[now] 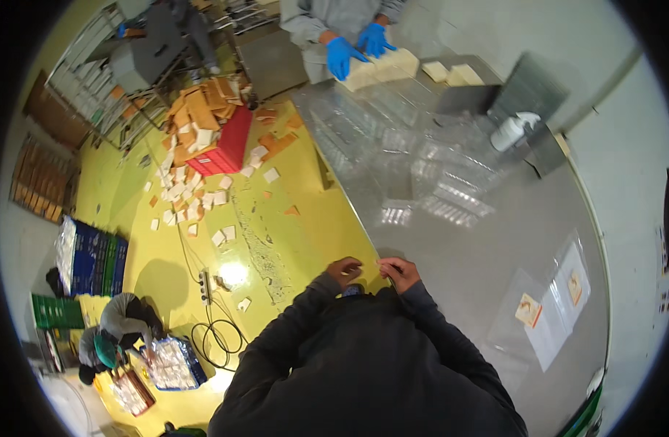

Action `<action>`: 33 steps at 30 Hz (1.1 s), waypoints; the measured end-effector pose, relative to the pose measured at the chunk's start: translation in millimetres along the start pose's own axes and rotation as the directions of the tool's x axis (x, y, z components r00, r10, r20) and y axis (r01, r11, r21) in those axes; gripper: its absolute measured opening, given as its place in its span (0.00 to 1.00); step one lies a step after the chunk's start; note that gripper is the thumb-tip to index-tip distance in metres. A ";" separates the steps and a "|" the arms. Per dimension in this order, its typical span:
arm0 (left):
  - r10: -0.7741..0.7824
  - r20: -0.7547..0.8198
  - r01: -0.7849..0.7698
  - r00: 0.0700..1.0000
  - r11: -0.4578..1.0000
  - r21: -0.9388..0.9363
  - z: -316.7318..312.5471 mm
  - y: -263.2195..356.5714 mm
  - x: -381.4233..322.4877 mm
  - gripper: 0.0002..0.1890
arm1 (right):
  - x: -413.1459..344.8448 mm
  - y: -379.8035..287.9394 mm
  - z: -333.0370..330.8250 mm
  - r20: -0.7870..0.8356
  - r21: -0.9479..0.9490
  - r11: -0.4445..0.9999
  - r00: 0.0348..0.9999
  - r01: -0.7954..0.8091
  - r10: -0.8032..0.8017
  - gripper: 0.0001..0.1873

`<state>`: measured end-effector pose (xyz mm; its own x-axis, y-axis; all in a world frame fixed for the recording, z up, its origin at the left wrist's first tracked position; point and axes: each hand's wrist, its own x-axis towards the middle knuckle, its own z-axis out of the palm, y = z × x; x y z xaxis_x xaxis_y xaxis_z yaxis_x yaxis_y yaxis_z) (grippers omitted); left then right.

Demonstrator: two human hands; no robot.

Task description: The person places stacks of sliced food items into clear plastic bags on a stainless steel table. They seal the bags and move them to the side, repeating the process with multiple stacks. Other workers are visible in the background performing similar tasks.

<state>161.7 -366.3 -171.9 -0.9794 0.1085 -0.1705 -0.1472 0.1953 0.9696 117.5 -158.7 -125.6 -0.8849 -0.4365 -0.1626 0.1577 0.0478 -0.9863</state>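
Note:
My left hand (pixel 344 272) is held in front of my body, over the gap between me and the table. Its fingers are curled, with space between them and the thumb, and nothing shows in it. At the near edge of the grey metal table (pixel 449 262), my right hand (pixel 401 275) has its thumb and fingertips close together; whether something thin lies between them is too small to tell. Clear plastic trays (pixel 457 199) lie on the table beyond my hands. To the right rest clear plastic bags (pixel 569 287) and a white sheet (pixel 547 333) with orange-and-white labels (pixel 529 310).
Across the table, a co-worker's blue-gloved hands (pixel 342 56) touch a row of white bread slices (pixel 386 68). A spray bottle (pixel 512 132) stands near the wall. Leftward, a red crate (pixel 220 145) overflows with bread crusts. Scraps, a power strip (pixel 204 287) and cable lie on the yellow floor.

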 end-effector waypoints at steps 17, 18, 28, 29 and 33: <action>0.183 0.090 -0.175 0.979 0.980 -0.091 40.2 62.9 13.2 0.16 | -2.5 3.7 -11.0 -0.078 0.026 0.991 0.989 -0.128 0.130 0.11; 0.153 0.093 -0.144 0.984 0.985 -0.096 41.0 68.3 11.4 0.18 | -1.1 7.4 -11.3 -0.101 0.008 0.995 0.990 -0.097 0.098 0.12; 0.217 0.017 -0.217 0.976 0.976 0.000 46.1 52.8 19.3 0.16 | -2.7 9.1 -17.4 -0.039 0.114 0.976 0.981 -0.184 0.189 0.17; 0.191 0.016 -0.191 0.981 0.982 -0.001 45.0 52.1 19.0 0.15 | -1.1 8.1 -16.0 -0.020 0.106 0.976 0.981 -0.190 0.193 0.18; 0.288 -0.061 -0.284 0.956 0.956 0.066 46.6 52.7 16.7 0.10 | -0.7 3.6 -14.6 -0.006 0.108 0.968 0.974 -0.225 0.227 0.20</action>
<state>144.1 -308.8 -131.8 -0.9868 0.1006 0.1273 0.1469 0.2205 0.9643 112.3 -145.1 -129.5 -0.8288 -0.4087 -0.3822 0.3989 0.0475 -0.9158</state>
